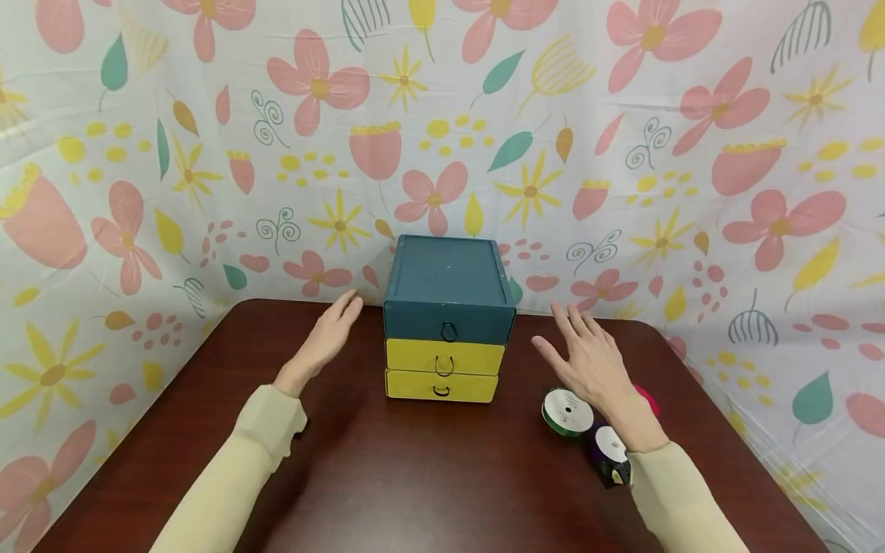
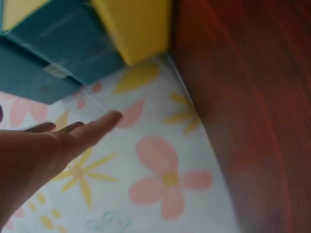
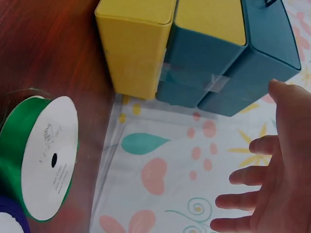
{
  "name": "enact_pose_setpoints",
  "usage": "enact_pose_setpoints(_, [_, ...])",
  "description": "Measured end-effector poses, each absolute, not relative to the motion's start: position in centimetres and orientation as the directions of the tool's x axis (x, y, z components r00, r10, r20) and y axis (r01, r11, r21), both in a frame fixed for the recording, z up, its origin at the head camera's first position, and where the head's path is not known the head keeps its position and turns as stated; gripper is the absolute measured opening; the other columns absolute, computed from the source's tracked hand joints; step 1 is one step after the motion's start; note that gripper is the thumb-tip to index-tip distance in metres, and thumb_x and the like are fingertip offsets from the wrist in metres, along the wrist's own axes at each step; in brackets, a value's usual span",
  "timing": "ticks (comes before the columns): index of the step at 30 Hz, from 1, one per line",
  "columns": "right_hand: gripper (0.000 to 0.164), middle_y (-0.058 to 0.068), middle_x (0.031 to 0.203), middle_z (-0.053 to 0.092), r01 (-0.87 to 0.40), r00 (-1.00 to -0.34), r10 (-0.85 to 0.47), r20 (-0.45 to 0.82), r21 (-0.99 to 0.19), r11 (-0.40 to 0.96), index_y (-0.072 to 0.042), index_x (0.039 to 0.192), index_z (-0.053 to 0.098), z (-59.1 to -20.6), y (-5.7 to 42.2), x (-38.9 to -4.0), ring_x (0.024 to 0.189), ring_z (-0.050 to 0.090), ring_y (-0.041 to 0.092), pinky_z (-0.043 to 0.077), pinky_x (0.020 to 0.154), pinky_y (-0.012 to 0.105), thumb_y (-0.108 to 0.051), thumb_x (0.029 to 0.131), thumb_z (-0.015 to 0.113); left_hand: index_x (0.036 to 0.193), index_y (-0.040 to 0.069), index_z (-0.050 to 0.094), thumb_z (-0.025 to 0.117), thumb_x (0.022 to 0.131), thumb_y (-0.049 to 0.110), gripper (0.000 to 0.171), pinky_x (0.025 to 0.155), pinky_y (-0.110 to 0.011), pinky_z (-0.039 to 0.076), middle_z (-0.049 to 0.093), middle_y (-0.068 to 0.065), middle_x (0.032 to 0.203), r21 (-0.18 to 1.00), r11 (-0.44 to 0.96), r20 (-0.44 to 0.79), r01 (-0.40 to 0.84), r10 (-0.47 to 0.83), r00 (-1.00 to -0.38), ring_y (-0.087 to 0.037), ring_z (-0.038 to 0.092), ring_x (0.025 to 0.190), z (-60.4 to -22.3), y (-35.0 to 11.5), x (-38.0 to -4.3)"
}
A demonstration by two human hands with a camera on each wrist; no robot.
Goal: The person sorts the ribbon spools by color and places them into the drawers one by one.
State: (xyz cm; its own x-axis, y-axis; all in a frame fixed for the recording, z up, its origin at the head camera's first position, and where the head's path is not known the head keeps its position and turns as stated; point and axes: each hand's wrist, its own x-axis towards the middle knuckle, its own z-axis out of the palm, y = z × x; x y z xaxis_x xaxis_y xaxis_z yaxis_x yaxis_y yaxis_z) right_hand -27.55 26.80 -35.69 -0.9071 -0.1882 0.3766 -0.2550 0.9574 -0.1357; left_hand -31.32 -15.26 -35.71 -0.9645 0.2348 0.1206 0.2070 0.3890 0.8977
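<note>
Left hand (image 1: 321, 338) — fingers nearly together — and right hand (image 1: 588, 361), fingers apart, would best press evenly on the boxy teal-and-yellow drawer stack (image 1: 442, 313) near the glossy brown counter (image 1: 415, 476)'s back edge.

2 hands (image 1: 321, 338) (image 1: 591, 359) w/ fingers (image 3: 245, 175) ext.

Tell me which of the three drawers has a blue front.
The top drawer: its front is dark blue, while the middle drawer and bottom drawer beneath it have yellow fronts.
</note>
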Motion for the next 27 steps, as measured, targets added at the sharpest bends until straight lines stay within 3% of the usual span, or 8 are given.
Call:
enact_pose_setpoints(4, [0.077, 0.024, 0.156, 0.028, -0.279, -0.905, -0.213, 0.369, -0.137, 0.95, -0.016, 0.156, 0.02, -35.3, 26.5, -27.4, 0.138, 0.031, 0.048, 0.028, 0.108, 0.064, -0.062, 0.097, 0.036, 0.157, 0.019, 0.007, 0.031, 0.102, 0.052, 0.069, 0.116, -0.055, 0.026, 0.011, -0.008, 0.163, 0.995, 0.069, 0.055, 0.072, 0.225, -0.973, -0.03, 0.014, 0.15, -33.9, -14.4, -32.2])
enact_pose_setpoints(7, [0.075, 0.024, 0.156, 0.028, -0.293, -0.908, -0.228, 0.351, -0.144, 0.945, -0.016, 0.156, 0.019, -35.0, 26.2, -27.2, 0.138, 0.032, 0.049, 0.03, 0.107, 0.064, -0.061, 0.098, 0.034, 0.157, 0.022, 0.01, 0.036, 0.101, 0.052, 0.069, 0.116, -0.055, 0.024, 0.011, -0.003, 0.163, 0.999, -0.01, 0.04, 0.038, 0.206, -0.978, -0.026, 0.013, 0.15, -32.8, -13.7, -32.9])
enact_pose_setpoints(11, [0.073, 0.024, 0.155, 0.029, -0.299, -0.911, -0.232, 0.342, -0.159, 0.941, -0.016, 0.156, 0.019, -34.6, 25.8, -26.8, 0.136, 0.034, 0.05, 0.034, 0.105, 0.064, -0.06, 0.099, 0.032, 0.156, 0.03, 0.015, 0.043, 0.1, 0.05, 0.066, 0.116, -0.056, 0.024, 0.011, 0.004, 0.163, 0.998, -0.043, 0.044, 0.036, 0.198, -0.979, -0.025, 0.012, 0.151, -31.8, -12.6, -34.1])
enact_pose_setpoints(18, [0.068, 0.023, 0.153, 0.035, -0.34, -0.895, -0.251, 0.369, -0.197, 0.92, -0.016, 0.155, 0.025, -33.8, 25.1, -26.2, 0.132, 0.043, 0.046, 0.042, 0.098, 0.062, -0.056, 0.101, 0.034, 0.153, 0.041, 0.018, 0.045, 0.102, 0.041, 0.058, 0.119, -0.056, 0.015, 0.006, 0.004, 0.164, 0.997, -0.058, 0.064, 0.051, 0.241, -0.968, -0.021, 0.007, 0.152, -31.0, -10.7, -35.5])
enact_pose_setpoints(27, [0.065, 0.016, 0.152, 0.04, -0.344, -0.904, -0.253, 0.345, -0.237, 0.908, -0.016, 0.154, 0.028, -32.5, 24.3, -24.7, 0.134, 0.043, 0.04, 0.041, 0.098, 0.062, -0.055, 0.102, 0.031, 0.155, 0.039, 0.013, 0.04, 0.104, 0.032, 0.058, 0.122, -0.044, 0.014, -0.001, 0.016, 0.163, 1.0, -0.016, 0.018, 0.014, 0.274, -0.962, -0.014, -0.001, 0.152, -30.9, -9.0, -36.3])
